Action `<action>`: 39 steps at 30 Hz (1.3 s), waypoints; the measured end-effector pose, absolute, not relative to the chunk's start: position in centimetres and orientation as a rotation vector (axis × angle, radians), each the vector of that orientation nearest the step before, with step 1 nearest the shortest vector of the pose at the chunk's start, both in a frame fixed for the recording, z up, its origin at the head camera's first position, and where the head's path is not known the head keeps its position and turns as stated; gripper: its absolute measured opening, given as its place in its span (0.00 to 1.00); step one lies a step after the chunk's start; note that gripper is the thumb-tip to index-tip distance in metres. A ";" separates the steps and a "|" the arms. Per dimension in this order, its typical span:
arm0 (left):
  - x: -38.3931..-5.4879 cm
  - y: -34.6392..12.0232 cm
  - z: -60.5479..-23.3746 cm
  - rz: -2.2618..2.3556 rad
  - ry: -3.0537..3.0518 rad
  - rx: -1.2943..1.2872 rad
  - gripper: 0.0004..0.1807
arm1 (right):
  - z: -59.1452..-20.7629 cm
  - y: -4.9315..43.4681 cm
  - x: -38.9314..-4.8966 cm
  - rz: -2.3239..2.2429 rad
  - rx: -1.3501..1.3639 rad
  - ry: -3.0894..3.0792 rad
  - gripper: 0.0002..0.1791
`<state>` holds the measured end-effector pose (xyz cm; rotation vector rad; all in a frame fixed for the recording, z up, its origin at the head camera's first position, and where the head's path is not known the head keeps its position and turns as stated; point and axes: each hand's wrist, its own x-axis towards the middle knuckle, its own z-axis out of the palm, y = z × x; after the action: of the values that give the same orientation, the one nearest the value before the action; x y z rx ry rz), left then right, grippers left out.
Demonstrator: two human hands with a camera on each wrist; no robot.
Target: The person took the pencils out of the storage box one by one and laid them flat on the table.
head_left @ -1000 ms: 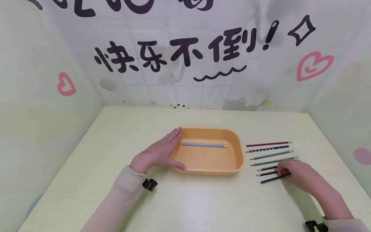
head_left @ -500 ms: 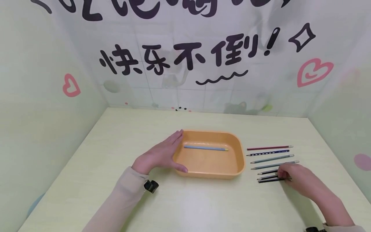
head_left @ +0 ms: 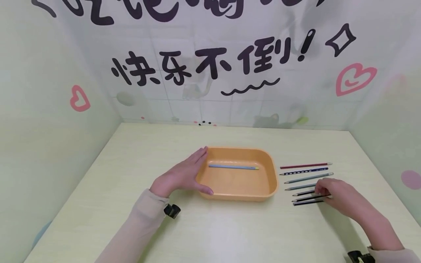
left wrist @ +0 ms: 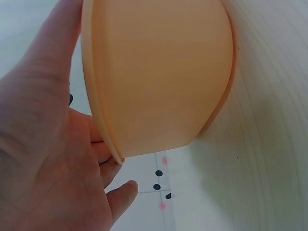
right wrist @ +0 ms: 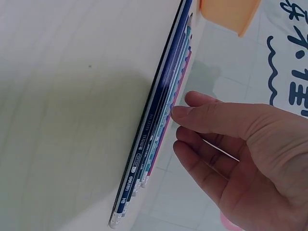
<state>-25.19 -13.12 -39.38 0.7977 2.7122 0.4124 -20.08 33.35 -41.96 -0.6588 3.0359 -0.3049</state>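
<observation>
An orange plastic tray (head_left: 235,182) stands mid-table with one light-blue pencil (head_left: 233,167) lying in it. My left hand (head_left: 181,175) grips the tray's left end, its thumb at the front corner and fingers at the back corner. In the left wrist view, some fingers (left wrist: 103,151) pass behind the rim. To the right of the tray, my right hand (head_left: 340,193) is over the near pencils of a row, fingertips close to them. The right wrist view shows a dark blue pencil (right wrist: 139,154) nearest the camera, with the thumb (right wrist: 202,118) beside the row and a gap inside the hand.
Farther back in the row lie a red pencil (head_left: 306,165), a dark blue spotted pencil (head_left: 304,171) and a teal pencil (head_left: 309,178). A printed wall sheet (head_left: 210,106) rises behind the table (head_left: 158,140), with side walls at left and right.
The nearest pencil has swung level with its neighbours, lying closer to them. My right hand has shifted only slightly, and the second-nearest pencil's angle has changed a little. The left hand stays on the tray.
</observation>
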 end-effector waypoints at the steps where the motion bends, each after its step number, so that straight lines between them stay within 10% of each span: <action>1: -25.2 -13.1 -39.4 0.412 2.712 0.797 0.73 | -41.9 33.3 -20.1 -0.310 -0.658 3.038 0.16; 39: -24.9 -13.1 -39.3 0.417 2.720 0.774 0.74 | -37.6 24.6 -23.0 -0.502 -0.740 2.972 0.08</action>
<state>-24.89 -13.06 -39.30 0.7738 2.7200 0.4165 -22.96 24.57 -37.60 -0.7399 2.9722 -0.5018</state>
